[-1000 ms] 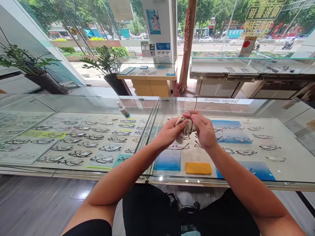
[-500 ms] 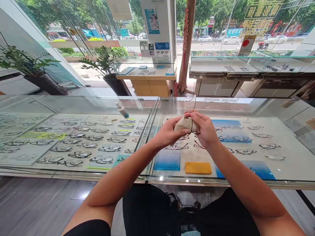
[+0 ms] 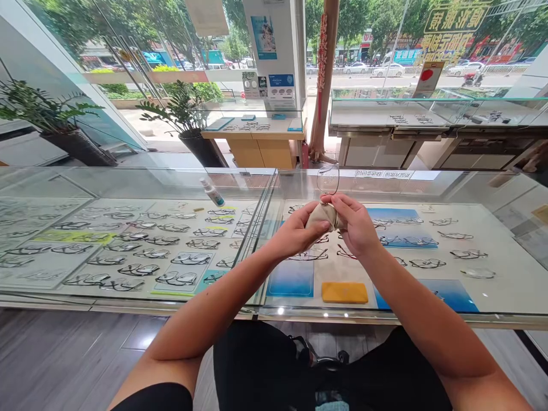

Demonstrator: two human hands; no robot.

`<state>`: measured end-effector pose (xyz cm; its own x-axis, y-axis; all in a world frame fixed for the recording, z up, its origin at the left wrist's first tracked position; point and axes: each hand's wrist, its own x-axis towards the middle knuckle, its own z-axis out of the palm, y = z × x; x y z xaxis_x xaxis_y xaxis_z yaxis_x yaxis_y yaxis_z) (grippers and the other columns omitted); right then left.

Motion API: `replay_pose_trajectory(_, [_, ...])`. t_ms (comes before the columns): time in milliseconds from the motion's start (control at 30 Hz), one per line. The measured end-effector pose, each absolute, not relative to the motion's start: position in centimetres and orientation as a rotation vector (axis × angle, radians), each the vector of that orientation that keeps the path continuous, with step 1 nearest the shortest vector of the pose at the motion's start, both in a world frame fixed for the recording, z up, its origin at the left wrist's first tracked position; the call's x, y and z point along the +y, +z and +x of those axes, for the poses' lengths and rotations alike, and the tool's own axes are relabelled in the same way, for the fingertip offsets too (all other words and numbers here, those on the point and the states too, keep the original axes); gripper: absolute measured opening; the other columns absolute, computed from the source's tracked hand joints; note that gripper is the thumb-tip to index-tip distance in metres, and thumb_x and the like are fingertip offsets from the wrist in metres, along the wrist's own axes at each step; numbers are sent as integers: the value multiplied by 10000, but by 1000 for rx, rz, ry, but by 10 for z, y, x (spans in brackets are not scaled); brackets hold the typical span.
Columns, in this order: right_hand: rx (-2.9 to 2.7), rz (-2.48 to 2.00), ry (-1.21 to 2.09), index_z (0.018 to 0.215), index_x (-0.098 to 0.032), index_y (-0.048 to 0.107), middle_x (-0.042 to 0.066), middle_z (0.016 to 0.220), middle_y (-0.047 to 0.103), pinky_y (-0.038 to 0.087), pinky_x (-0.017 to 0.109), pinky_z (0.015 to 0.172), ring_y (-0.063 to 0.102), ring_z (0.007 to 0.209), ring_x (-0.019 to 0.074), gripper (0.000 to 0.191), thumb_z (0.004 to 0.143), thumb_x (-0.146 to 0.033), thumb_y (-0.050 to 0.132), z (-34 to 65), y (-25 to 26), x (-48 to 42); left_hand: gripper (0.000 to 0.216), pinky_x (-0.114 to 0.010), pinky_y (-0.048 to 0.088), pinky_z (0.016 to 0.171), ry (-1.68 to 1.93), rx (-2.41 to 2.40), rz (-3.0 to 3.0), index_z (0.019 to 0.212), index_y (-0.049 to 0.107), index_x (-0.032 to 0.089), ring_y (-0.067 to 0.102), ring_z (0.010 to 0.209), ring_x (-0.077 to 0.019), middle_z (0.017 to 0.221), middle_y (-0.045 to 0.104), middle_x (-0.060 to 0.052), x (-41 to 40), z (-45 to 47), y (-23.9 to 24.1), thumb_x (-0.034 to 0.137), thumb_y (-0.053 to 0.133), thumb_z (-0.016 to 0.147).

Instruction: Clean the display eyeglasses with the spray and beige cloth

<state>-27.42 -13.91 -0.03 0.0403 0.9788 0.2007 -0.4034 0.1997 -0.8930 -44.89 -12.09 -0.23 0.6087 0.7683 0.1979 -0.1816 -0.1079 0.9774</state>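
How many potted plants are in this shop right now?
2. One plant stands at far left, beyond the counter; the other plant stands nearer the middle, left of the wooden desk. Others may be hidden out of view.

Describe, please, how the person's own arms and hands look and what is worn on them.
The left hand and the right hand are both bare: no gloves, rings, watch or bracelet can be seen. The forearms are uncovered too. A black short sleeve shows at the left upper arm; the right arm leaves the picture before any sleeve appears.
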Motion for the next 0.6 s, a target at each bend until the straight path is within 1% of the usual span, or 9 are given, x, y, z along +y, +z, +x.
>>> replay_pose_trajectory(67, [-994, -758, 1223, 873, -306, 890, 40, 1156, 804, 573, 336, 803, 682, 1015, 211, 350, 765, -634, 947, -275, -1, -139, 572, -272, 450, 649, 883, 552, 1472, 1291, 713, 183, 542, 722, -130, 899, 650, -17, -122, -448, -3, 540, 923, 896])
replay_pose_trajectory(267, [-964, -725, 1262, 906, -305, 909, 29, 1100, 770, 567, 316, 776, 651, 922, 178, 319, 782, -597, 941, -279, -2, -142, 642, -249, 445, 615, 952, 572, 1460, 1333, 694, 168, 553, 689, -117, 856, 645, 0, -128, -444, 0, 550, 937, 877])
replay_pose_trajectory(400, [-970, -734, 1253, 939, -301, 913, 32, 1114, 768, 568, 327, 784, 655, 932, 185, 337, 795, -605, 926, -282, -3, -143, 633, -252, 456, 623, 1011, 608, 1438, 1260, 705, 152, 553, 675, -116, 812, 645, 9, -131, -440, 1, 582, 942, 859])
replay_pose_trajectory(500, [-989, -739, 1237, 954, -297, 915, 40, 1125, 773, 573, 343, 825, 662, 964, 196, 339, 816, -607, 911, -285, -4, -143, 624, -250, 452, 620, 1038, 638, 1389, 1210, 716, 150, 549, 659, -113, 784, 647, 18, -131, -438, 1, 593, 953, 841])
replay_pose_trajectory(600, [-1040, -737, 1188, 958, -300, 920, 43, 1167, 765, 567, 352, 865, 661, 1001, 196, 295, 868, -578, 886, -285, -6, -145, 571, -239, 430, 610, 983, 599, 1296, 1092, 750, 147, 529, 641, -97, 758, 643, 23, -128, -439, 1, 564, 998, 791])
